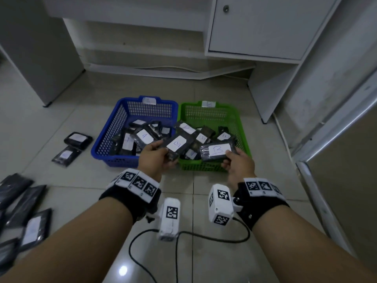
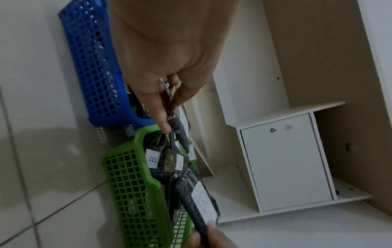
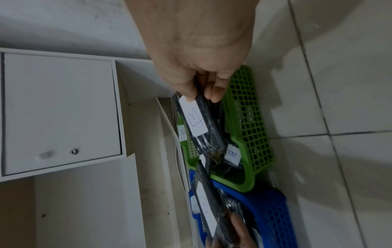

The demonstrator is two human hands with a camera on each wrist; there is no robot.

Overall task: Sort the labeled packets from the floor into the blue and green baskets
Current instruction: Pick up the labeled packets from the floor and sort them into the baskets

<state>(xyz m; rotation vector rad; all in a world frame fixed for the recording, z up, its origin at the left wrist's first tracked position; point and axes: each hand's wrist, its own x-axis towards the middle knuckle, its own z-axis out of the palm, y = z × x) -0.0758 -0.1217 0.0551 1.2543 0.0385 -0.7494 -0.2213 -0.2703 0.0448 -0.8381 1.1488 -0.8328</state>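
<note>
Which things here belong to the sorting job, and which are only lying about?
Belong to the job:
- left hand, holding a B packet
- right hand, holding another B packet
- blue basket
- green basket
- packets on the floor

Just lying about:
- white cabinet
- black cable

arms bare | black wrist straps [image 1: 130, 199] | white tag-marked blocks [image 1: 221, 203] | black cables [image 1: 214, 236]
</note>
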